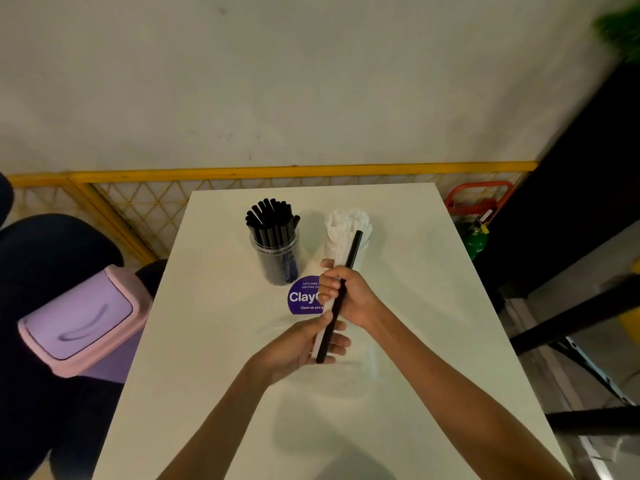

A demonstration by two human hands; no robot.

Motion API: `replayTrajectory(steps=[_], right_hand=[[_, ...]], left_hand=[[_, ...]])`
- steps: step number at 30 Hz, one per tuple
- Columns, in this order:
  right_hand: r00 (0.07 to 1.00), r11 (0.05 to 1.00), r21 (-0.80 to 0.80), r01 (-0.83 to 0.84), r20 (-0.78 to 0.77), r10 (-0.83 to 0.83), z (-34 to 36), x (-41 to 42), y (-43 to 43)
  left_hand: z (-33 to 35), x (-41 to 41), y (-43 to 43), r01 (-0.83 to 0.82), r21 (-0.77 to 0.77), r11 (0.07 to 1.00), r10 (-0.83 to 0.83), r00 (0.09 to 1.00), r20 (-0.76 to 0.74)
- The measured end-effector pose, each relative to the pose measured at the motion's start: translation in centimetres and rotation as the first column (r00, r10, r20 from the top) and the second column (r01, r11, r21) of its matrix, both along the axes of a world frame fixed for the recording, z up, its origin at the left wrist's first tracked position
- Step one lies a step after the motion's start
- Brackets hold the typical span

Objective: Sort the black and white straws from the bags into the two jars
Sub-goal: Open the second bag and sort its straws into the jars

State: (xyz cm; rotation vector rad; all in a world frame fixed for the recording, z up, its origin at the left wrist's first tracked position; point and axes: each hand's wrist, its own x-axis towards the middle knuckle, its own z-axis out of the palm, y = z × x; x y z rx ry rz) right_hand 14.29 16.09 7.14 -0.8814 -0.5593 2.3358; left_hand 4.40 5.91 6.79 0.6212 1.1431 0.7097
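right hand [346, 296] gripping black straw [341, 296] plus white straw [316, 344] mid-length; left hand [301, 344] pinches their near ends. long axis near-to-far, far tips over white jar [346, 233]. black jar [275, 251] far-left, left hand's side.

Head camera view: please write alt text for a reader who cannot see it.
The left hand and right hand hold a black straw and a white straw together above a white table. Behind stand a jar of black straws and a jar of white straws.
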Motion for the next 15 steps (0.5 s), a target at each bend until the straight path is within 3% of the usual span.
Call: replayTrajectory(steps=[2,8,12,15], right_hand=[[1.000,1.000,0.019,-0.024,0.004,0.024,0.3,0.4,0.1],[0.989,0.994,0.080,-0.071,0.133,0.060,1.2,1.5,0.0],[0.959,0.974,0.153,-0.168,0.253,0.126,1.3,2.2,-0.5],[0.966,0.971,0.176,-0.162,0.228,0.120,1.4,2.7,-0.4]], left_hand=[[0.4,0.8,-0.1,0.011,-0.002,1.000,-0.011,0.999,0.049],[1.0,3.1,0.3,-0.014,0.110,0.994,0.032,0.987,-0.159],[1.3,3.8,1.1,-0.107,0.133,0.985,0.119,0.990,-0.080],[1.4,4.0,1.5,-0.082,0.124,0.989,0.090,0.994,-0.062]])
